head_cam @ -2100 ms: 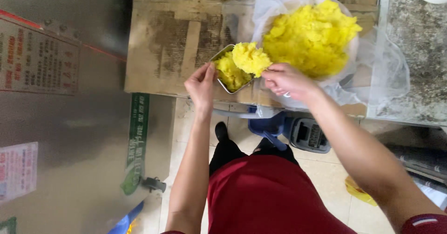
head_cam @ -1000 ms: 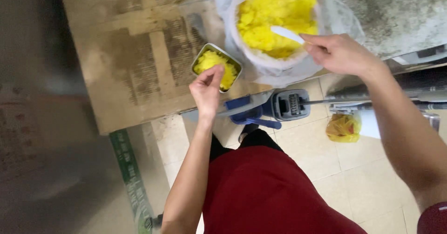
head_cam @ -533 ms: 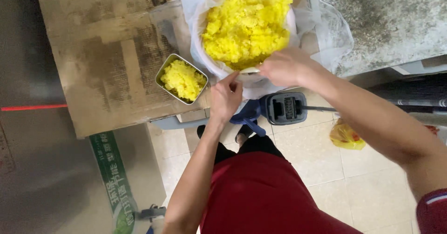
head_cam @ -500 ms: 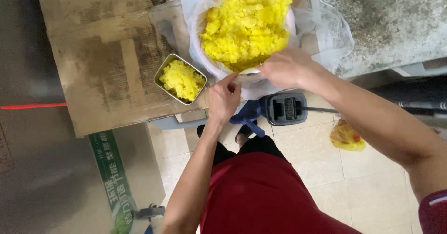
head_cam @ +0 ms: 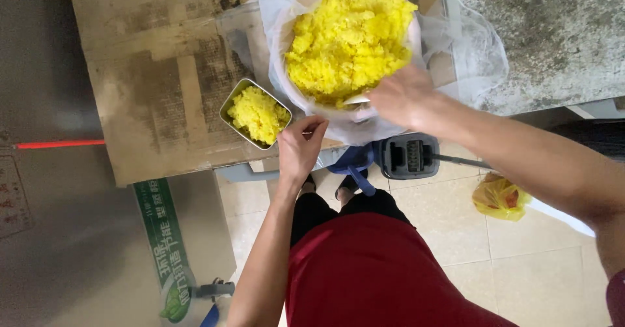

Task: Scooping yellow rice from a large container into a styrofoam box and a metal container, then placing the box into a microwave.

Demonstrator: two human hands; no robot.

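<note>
Yellow rice in lined bowl, right hand grasping spoon, left hand loose beside tin

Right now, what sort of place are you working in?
Probably an informal food-prep stall or back kitchen: a big lined bowl of yellow rice, a small metal tin being filled, a cardboard-covered table, tiled floor.

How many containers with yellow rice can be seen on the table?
2. A small metal tin sits on the cardboard-covered table, next to the left hand. A large bowl lined with clear plastic stands to its right, with the right hand at its near edge. No others show.
</note>
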